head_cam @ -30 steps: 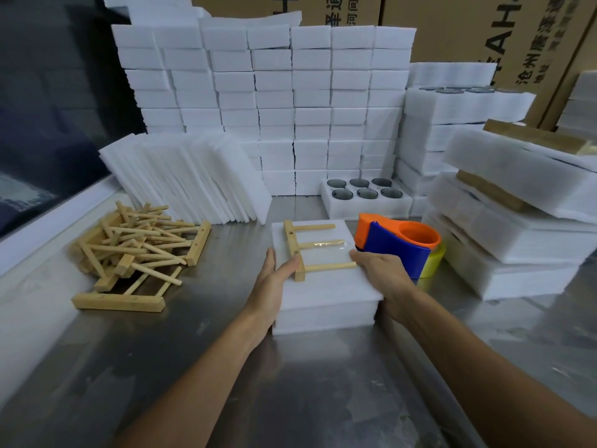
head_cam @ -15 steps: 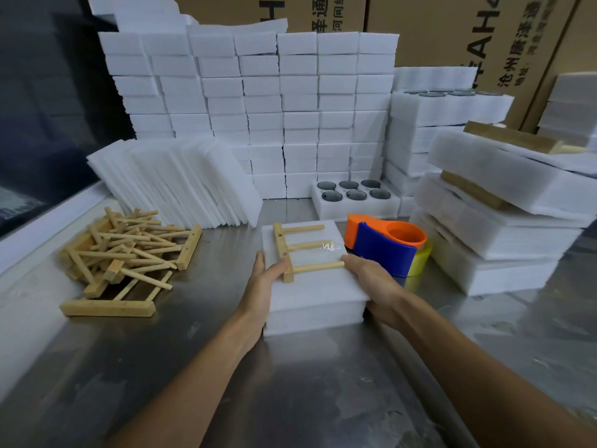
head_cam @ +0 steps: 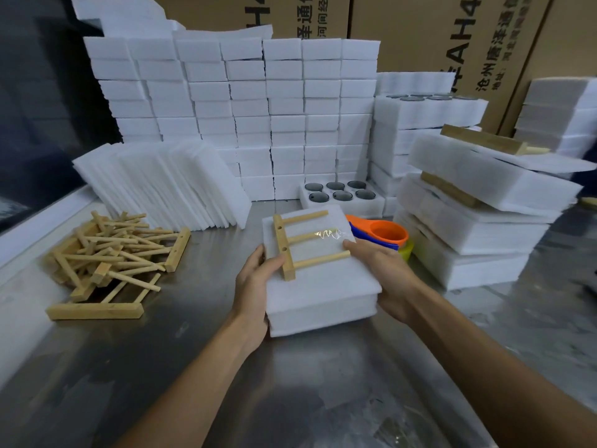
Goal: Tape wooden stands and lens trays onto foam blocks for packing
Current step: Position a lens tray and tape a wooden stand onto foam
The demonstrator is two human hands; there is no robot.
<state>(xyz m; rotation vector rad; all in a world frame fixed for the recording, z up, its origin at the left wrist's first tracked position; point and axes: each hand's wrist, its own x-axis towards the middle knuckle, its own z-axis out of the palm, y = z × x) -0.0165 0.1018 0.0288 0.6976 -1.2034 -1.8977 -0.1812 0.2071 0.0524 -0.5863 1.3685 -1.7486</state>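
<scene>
**Foam block gripped from both sides, stand already taped on top**

The person holds a foam block (head_cam: 319,286) between both hands, apparently just above the steel counter (head_cam: 161,367), though whether it has cleared the surface cannot be told. The left hand (head_cam: 255,286) clasps the block's 9 o'clock edge, its thumb curled over the top and touching the spine of the wooden stand (head_cam: 300,244) lying there. The right hand (head_cam: 384,273) wraps the 3 o'clock edge, its fingers (head_cam: 355,247) reaching onto the top face just beside the tips of the stand's pegs. The two-sided grip probably keeps the soft block square and the stand from sliding.

A strip of clear tape (head_cam: 329,235) crosses the middle peg, so the stand seems fixed and the block ready to go aside. The stand sits toward the block's 12 o'clock half, between the two thumbs.

The tape dispenser (head_cam: 384,234) rests just past the block at 2 o'clock, close for the next piece. Loose stands (head_cam: 116,253) are heaped at 9 o'clock, finished blocks (head_cam: 478,221) stacked at 3 o'clock, and a lens tray (head_cam: 342,195) lies at 12 o'clock.
</scene>
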